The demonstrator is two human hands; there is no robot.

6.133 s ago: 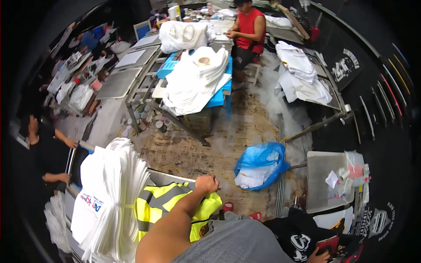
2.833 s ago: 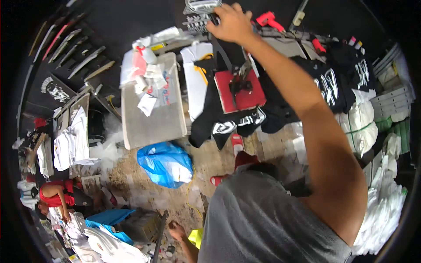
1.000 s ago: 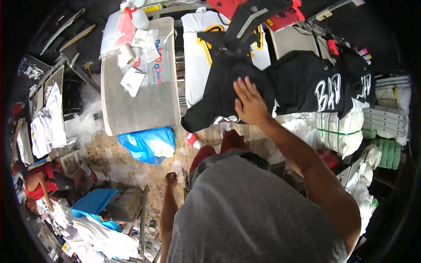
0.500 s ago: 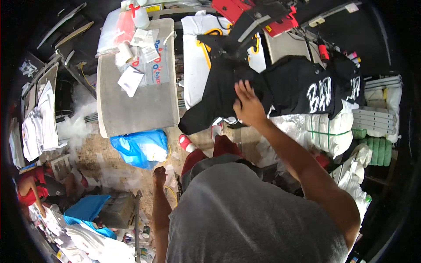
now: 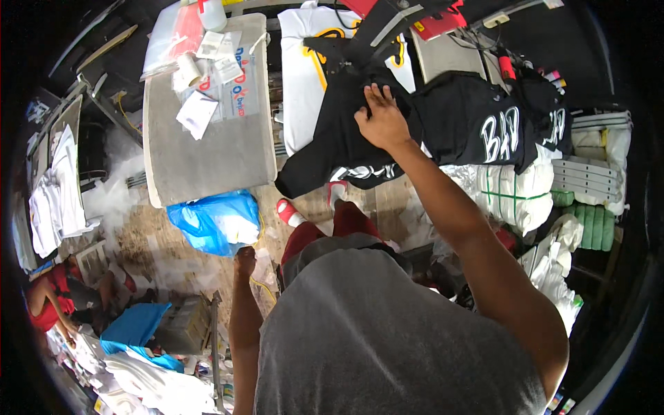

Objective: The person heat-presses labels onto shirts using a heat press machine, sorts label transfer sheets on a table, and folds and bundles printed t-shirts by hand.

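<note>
My right hand [image 5: 384, 117] lies fingers spread on a black garment [image 5: 332, 145], just below a dark machine arm [image 5: 380, 31] with red parts [image 5: 432, 26]. The garment lies partly over a white panel with yellow trim [image 5: 297, 90]. To its right are more black garments with white lettering [image 5: 463, 111]. My left hand [image 5: 245, 259] hangs low beside my body, near a blue plastic bag [image 5: 200, 221]. Its fingers look curled; what they hold, if anything, is hidden.
A grey board [image 5: 207, 166] left of the garments holds papers and plastic. Bundled white goods [image 5: 519, 200] sit at right. A seated co-worker in red [image 5: 48, 304] is lower left, near white fabric piles [image 5: 159, 384]. A yellow cord [image 5: 263, 290] crosses the floor.
My view has turned from the yellow vest and white stacks to these garments. My right hand came down onto the black garment and has since moved slightly up it, toward the machine arm.
</note>
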